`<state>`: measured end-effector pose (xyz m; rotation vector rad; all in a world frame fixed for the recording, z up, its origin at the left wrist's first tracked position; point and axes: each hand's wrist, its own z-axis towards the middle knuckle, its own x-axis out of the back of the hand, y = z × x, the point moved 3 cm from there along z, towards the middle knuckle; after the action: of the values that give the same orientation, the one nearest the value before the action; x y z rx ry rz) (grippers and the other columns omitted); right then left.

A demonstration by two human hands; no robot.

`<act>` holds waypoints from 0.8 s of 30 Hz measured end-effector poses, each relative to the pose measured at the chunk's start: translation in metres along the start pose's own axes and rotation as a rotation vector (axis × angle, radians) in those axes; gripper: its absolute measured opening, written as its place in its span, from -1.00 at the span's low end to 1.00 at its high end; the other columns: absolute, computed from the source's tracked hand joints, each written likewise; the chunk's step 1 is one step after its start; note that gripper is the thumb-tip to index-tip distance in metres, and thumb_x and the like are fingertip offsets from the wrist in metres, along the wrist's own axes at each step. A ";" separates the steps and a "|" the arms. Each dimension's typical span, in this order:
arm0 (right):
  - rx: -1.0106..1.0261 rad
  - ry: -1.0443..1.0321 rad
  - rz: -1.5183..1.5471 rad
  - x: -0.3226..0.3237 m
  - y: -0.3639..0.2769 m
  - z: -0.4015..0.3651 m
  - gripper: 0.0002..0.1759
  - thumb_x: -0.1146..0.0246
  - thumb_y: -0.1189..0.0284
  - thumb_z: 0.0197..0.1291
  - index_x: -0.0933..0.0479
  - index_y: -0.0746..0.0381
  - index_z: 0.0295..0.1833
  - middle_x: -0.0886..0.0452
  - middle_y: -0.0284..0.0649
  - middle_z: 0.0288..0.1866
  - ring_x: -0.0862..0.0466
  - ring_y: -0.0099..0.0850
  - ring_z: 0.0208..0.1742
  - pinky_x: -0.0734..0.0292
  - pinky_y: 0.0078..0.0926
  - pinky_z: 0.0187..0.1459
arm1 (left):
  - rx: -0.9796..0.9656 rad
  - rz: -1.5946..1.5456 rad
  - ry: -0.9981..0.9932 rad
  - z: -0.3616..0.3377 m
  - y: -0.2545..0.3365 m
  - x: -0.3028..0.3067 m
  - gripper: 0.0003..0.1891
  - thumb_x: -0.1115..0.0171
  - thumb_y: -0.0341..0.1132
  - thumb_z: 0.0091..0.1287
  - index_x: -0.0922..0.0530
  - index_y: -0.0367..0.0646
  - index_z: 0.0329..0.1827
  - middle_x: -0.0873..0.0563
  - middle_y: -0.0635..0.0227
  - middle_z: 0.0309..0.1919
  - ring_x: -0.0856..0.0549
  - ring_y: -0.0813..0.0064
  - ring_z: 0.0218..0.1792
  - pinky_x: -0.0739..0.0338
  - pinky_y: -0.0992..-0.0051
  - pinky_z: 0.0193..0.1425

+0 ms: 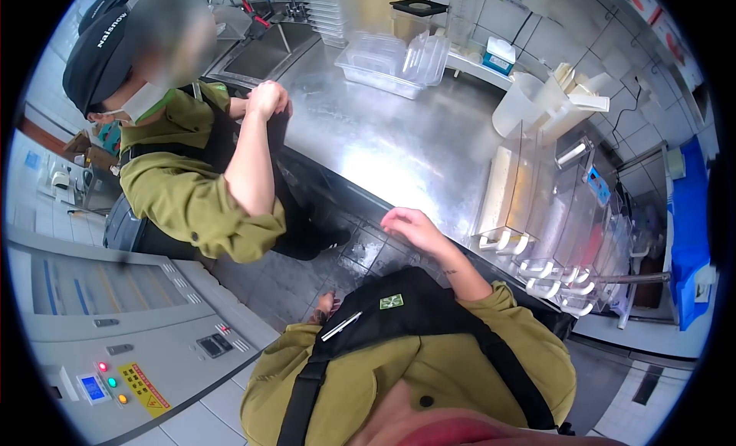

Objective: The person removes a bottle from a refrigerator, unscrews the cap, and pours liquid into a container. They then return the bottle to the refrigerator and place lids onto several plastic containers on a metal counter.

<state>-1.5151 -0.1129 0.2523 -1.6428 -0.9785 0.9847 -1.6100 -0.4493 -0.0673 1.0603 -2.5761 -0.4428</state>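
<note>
My right hand [412, 227] is raised just in front of the steel counter's [387, 151] front edge. Its fingers are loosely stretched and hold nothing that I can see. Low beside my black apron [399, 304] hangs my left hand [328, 302], partly hidden by the apron. Its fingers are too small and covered to read. A white pen [342, 326] is clipped at the top of the apron. Nearest to my right hand on the counter are clear bins with white handles [540, 270].
A co-worker [207, 162] stands at the left with hands together by the counter. Clear plastic containers [395, 63], a sink [264, 51], a small teal-and-white device [499, 55] and white pitchers [520, 101] line the back. A grey machine [130, 323] with lit buttons stands lower left.
</note>
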 end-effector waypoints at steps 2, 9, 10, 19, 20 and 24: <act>0.203 -0.142 -0.033 -0.023 -0.077 -0.023 -0.85 -0.18 0.43 0.27 -0.58 0.28 -0.16 -0.63 -0.35 -0.30 -0.57 -0.61 -0.28 -0.49 -0.61 -0.17 | -0.010 0.064 -0.018 0.008 -0.002 0.004 -0.58 0.00 -0.02 0.36 -0.45 -0.09 0.14 -0.67 0.25 -0.12 -0.63 0.37 -0.31 -0.48 0.33 -0.30; 1.148 -0.407 -0.211 -0.088 -0.256 -0.123 -0.52 0.02 0.16 0.38 -0.56 0.34 -0.36 -0.55 -0.22 -0.42 -0.54 -0.29 -0.40 -0.39 -0.41 -0.38 | -0.017 0.051 -0.107 0.053 -0.010 0.017 -0.64 -0.05 -0.06 0.31 -0.52 -0.11 0.02 -0.69 0.30 -0.20 -0.63 0.41 -0.34 -0.48 0.34 -0.29; 1.272 -0.407 -0.213 -0.095 -0.265 -0.135 -0.53 0.02 0.17 0.38 -0.55 0.33 -0.36 -0.54 -0.23 -0.42 -0.53 -0.30 -0.41 -0.38 -0.41 -0.39 | -0.037 0.101 -0.121 0.050 0.006 0.019 -0.64 -0.05 -0.07 0.31 -0.52 -0.11 0.02 -0.69 0.30 -0.20 -0.63 0.40 -0.34 -0.48 0.34 -0.29; 1.491 0.404 -0.828 -0.130 -0.271 -0.308 -0.58 -0.03 0.21 0.35 -0.52 0.29 -0.43 -0.47 -0.26 -0.49 -0.46 -0.34 -0.49 -0.28 -0.44 -0.47 | -0.292 0.754 -0.447 0.011 0.153 -0.094 -0.64 -0.06 -0.09 0.30 -0.53 -0.15 0.00 -0.69 0.27 -0.21 -0.64 0.39 -0.34 -0.49 0.34 -0.29; 1.464 0.499 -0.894 -0.136 -0.265 -0.335 -0.59 -0.03 0.21 0.35 -0.51 0.29 -0.44 -0.46 -0.27 -0.49 -0.45 -0.35 -0.50 -0.27 -0.44 -0.48 | -0.311 0.824 -0.486 0.004 0.153 -0.119 -0.64 -0.06 -0.09 0.30 -0.53 -0.15 0.00 -0.69 0.27 -0.21 -0.64 0.39 -0.34 -0.49 0.34 -0.29; 1.361 0.838 -1.083 -0.146 -0.235 -0.421 -0.60 -0.05 0.23 0.34 -0.50 0.27 -0.47 -0.43 -0.28 -0.52 -0.42 -0.37 -0.54 -0.23 -0.46 -0.52 | -0.367 1.085 -0.623 -0.025 0.140 -0.219 -0.64 -0.06 -0.11 0.30 -0.53 -0.16 0.00 -0.69 0.26 -0.21 -0.64 0.38 -0.35 -0.50 0.34 -0.28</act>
<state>-1.2155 -0.3270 0.5956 -0.1327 -0.2704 0.0044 -1.5394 -0.2011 -0.0266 -0.7264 -2.8891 -0.9503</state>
